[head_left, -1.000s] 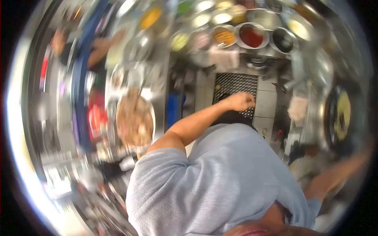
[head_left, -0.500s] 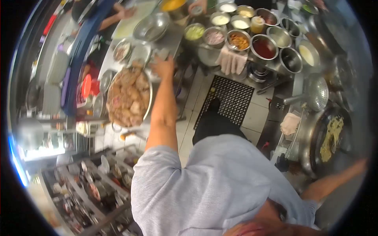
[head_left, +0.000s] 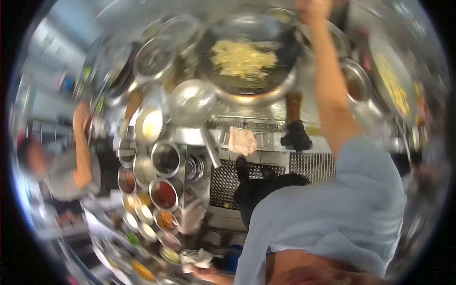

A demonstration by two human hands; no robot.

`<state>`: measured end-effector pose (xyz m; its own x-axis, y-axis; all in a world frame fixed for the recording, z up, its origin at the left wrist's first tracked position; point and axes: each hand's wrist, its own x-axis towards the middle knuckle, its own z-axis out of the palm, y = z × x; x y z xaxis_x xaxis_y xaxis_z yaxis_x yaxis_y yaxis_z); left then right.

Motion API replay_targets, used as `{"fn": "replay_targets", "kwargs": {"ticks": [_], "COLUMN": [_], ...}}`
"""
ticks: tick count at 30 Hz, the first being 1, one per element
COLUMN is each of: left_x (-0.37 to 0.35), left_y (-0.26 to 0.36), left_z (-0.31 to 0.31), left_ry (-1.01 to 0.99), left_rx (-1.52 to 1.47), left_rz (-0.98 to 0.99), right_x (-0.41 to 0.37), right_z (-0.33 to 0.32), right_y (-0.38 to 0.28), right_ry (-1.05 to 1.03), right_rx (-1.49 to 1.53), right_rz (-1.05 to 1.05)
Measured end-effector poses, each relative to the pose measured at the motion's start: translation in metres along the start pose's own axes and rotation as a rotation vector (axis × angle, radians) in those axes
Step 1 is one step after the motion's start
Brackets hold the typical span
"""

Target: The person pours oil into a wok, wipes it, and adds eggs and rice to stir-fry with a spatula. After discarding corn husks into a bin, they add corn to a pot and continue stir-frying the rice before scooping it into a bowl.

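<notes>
Kitchen cook line, view blurred. Right hand (head_left: pixel 311 9) is raised far forward and looks curled closed; on what, we cannot tell. 1 wok (head_left: pixel 244 59) of noodles lies just beside it, slightly nearer the body. Left hand (head_left: pixel 205 274) is well behind, by a white cloth (head_left: pixel 195 259); its grip is unclear.

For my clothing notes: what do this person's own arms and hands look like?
The right arm is bare up to a short, loose, pale blue-grey sleeve at the shoulder. The right hand is bare, with no glove; blur hides any ring. The left hand, at the bottom edge, is also ungloved; its sleeve cannot be made out.
</notes>
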<state>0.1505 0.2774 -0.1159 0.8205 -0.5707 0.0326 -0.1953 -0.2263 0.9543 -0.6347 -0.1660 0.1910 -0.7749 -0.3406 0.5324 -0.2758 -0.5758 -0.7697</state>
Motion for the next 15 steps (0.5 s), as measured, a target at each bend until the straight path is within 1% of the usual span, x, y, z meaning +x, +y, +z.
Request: {"fn": "replay_targets", "kwargs": {"ticks": [1, 2, 3, 4, 6, 7, 8, 9, 10, 11, 12, 13, 15], "left_x": [0.003, 0.006, 0.005, 0.005, 0.006, 0.002, -0.002, -0.004, 0.0, 0.005, 0.006, 0.015, 0.019], "left_y": [0.033, 0.058, 0.108, 0.156, 0.249, 0.283, 0.306, 0.318, 0.321, 0.326, 0.335, 0.336, 0.34], "left_z": [0.04, 0.075, 0.133, 0.197, 0.296, 0.331, 0.362, 0.39, 0.41, 0.428, 0.442, 0.452, 0.501], "left_ry": [-0.102, -0.264, -0.449, -0.723, -1.329, -1.61, -1.822, -1.997, -2.016, -2.035, -2.033, -1.883, -1.583], "left_rx": [-0.223, -0.467, -0.589, -0.767, -1.09, -1.199, -1.244, -1.243, -1.227, -1.212, -1.094, -0.909, -0.728], "left_rz": [0.041, 0.092, -0.026, -0.203, -0.584, -0.773, -0.915, -0.975, -0.981, -0.987, -0.805, -0.837, -0.834], "right_x": [0.008, -0.003, -0.021, -0.014, -0.027, -0.049, -0.071, -0.087, -0.093, -0.106, -0.122, -0.127, -0.132], "right_z": [0.002, 0.024, 0.031, 0.047, 0.078, 0.091, 0.101, 0.108, 0.112, 0.108, 0.099, 0.096, 0.097], "right_y": [0.034, 0.054, 0.04, 0.04, 0.007, 0.008, 0.023, 0.041, 0.03, 0.007, -0.023, -0.04, 0.001], "right_ry": [0.046, 0.07, 0.075, 0.022, 0.032, 0.113, 0.195, 0.066, -0.057, -0.056, -0.002, 0.054, -0.126], "right_rx": [-0.157, 0.168, 0.103, 0.355, 0.394, 0.306, 0.219, 0.239, 0.446, 0.441, 0.32, 0.2, 0.313], "right_rz": [0.197, 0.154, 0.199, 0.269, 0.186, 0.151, 0.117, 0.103, 0.193, 0.179, 0.194, 0.209, 0.171]}}
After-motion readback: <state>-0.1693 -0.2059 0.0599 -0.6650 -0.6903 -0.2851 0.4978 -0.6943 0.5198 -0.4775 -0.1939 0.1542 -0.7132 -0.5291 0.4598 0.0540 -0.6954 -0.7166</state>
